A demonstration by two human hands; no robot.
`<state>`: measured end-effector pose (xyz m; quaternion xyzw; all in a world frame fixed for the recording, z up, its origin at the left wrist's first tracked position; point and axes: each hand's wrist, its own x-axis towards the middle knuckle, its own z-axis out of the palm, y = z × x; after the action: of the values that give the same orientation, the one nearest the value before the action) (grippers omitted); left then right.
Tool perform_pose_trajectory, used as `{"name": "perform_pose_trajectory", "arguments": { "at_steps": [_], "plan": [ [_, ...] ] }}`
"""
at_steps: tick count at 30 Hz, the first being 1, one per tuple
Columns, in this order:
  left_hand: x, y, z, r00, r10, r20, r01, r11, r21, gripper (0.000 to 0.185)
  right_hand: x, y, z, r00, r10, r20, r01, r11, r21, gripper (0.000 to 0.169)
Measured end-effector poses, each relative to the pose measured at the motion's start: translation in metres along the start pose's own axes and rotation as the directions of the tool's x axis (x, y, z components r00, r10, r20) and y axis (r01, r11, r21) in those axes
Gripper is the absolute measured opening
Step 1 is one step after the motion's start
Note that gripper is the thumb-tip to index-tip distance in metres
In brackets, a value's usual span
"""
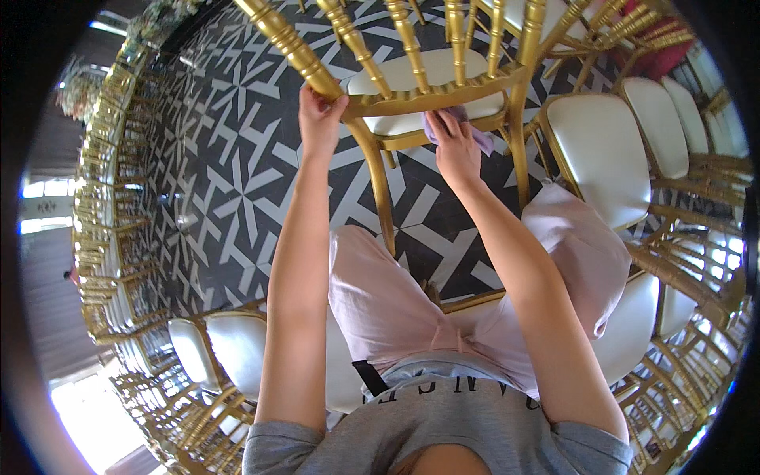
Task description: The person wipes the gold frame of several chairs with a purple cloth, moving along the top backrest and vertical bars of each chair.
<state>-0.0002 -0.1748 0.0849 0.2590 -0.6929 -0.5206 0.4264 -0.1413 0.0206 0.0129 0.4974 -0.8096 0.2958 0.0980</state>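
Note:
Before me stands a gold chiavari chair [436,97] with its spindled back towards me and a white padded seat [427,68] beyond. My left hand [319,116] grips the left back post, where the lower cross rail meets it. A purple cloth [484,141] is in my right hand [456,139], pressed up under the lower cross rail near its middle. Part of the cloth is hidden behind my fingers and the rail. The chair's rear legs [380,184] come down to the floor in front of my knees.
I sit on a white-seated chair [341,368]. More gold chairs with white seats [599,154] crowd the right side and the row beside me. Stacked gold chairs [113,225] line the far left. The floor [237,196] has a black-and-white geometric pattern.

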Motion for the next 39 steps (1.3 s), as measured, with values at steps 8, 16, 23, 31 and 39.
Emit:
{"name": "perform_pose_trajectory", "arguments": {
  "at_steps": [8,16,23,31,39],
  "plan": [
    [-0.001,-0.004,0.009,0.999,-0.041,-0.011,0.04,0.995,-0.094,0.049,-0.007,-0.048,0.009,0.997,0.047,0.061,-0.052,0.994,0.091,0.066],
    [-0.011,-0.002,0.015,0.999,-0.027,-0.019,0.023,0.98,-0.196,0.066,0.0,-0.044,0.001,0.969,-0.171,0.176,0.145,0.977,0.155,0.053],
    [-0.019,-0.01,0.009,0.998,-0.066,0.007,0.067,0.991,-0.112,0.041,0.022,-0.102,-0.003,0.931,-0.323,-0.167,0.364,0.824,0.434,0.038],
    [-0.004,-0.024,0.016,0.997,0.015,-0.073,-0.023,0.994,-0.109,0.049,-0.048,-0.099,0.067,0.86,-0.361,0.361,0.296,0.928,0.224,0.029],
    [-0.001,0.0,0.014,0.994,-0.101,-0.029,0.097,0.988,-0.124,0.046,-0.061,-0.094,0.076,0.808,-0.346,0.476,0.309,0.938,0.159,0.027]
  ]
}}
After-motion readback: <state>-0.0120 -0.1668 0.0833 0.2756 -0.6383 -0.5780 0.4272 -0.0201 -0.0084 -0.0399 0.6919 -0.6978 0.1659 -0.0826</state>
